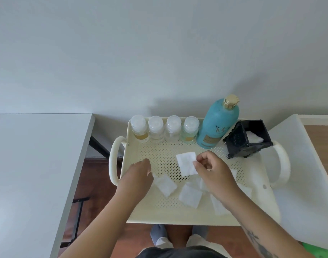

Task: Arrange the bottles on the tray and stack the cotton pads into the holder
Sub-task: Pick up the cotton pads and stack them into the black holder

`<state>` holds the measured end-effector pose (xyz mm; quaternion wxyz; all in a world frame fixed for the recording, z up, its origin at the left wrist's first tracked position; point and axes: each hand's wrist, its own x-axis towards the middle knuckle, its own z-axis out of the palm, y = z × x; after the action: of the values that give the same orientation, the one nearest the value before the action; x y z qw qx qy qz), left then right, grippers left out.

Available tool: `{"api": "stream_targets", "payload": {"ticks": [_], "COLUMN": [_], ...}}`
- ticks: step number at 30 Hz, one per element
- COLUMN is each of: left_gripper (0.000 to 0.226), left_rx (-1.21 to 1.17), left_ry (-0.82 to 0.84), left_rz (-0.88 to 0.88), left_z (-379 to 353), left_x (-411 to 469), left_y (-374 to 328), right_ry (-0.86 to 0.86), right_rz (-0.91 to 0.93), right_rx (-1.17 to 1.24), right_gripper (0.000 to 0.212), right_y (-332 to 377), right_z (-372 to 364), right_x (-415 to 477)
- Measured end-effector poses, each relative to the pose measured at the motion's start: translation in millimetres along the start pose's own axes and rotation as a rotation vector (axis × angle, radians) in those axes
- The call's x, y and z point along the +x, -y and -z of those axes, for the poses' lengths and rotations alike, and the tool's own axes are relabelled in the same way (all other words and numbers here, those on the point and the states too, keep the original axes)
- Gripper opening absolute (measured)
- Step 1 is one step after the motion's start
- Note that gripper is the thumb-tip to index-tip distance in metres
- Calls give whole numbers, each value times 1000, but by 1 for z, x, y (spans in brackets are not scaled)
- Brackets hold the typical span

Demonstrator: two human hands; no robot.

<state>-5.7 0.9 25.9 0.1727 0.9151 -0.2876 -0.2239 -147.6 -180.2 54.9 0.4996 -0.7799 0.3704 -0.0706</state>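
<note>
A cream perforated tray (159, 211) carries a row of several small clear bottles (156, 128) along its far edge, with a tall teal bottle (218, 123) to their right. A black cotton pad holder (241, 144) stands at the far right corner with a white pad inside. My right hand (213, 170) pinches a white cotton pad (186, 163) by its edge above the tray's middle. My left hand (140, 174) hovers over the tray's left side, fingers curled down, holding nothing that I can see. Several loose pads (166, 185) lie on the tray's near half.
A white table (29, 164) stands to the left and a white surface (304, 183) to the right. Wooden floor and the person's socked feet (159, 237) show below the tray. A plain wall rises behind.
</note>
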Motion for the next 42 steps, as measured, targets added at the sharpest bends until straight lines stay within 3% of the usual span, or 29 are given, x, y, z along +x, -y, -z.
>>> {"api": "stream_targets", "payload": {"ticks": [6,10,16,28,31,34,39,42], "left_gripper": [8,3,7,9,9,10,8,9], "left_rx": [-304,-513,-869,-936,-958,-992,-1053,-1128], "left_ry": [-172,-151,-77,-49,-46,-48,-26,2], "left_rz": [-70,-52,44,94,102,115,127,137], "left_z": [18,25,19,-3,-7,-11,-16,-17], "left_x": [6,10,17,21,23,24,24,24], "left_y": [-42,-77,-119,-154,-160,-163,-169,-172], "right_ry": [-305,-466,-383,-476,-492,-347,-135,-102], "right_rz": [103,77,63,212,385,481,404,382], "right_rx": [84,16,-167,-622,-662,-712,-894,-911], "right_gripper": [2,4,6,10,4,20,60,71], "right_y": [17,0,-26,-39,-41,-45,-54,-56], "right_z": [84,123,141,151,151,147,145,145], "right_x": [8,32,58,64,59,57,61,62]}}
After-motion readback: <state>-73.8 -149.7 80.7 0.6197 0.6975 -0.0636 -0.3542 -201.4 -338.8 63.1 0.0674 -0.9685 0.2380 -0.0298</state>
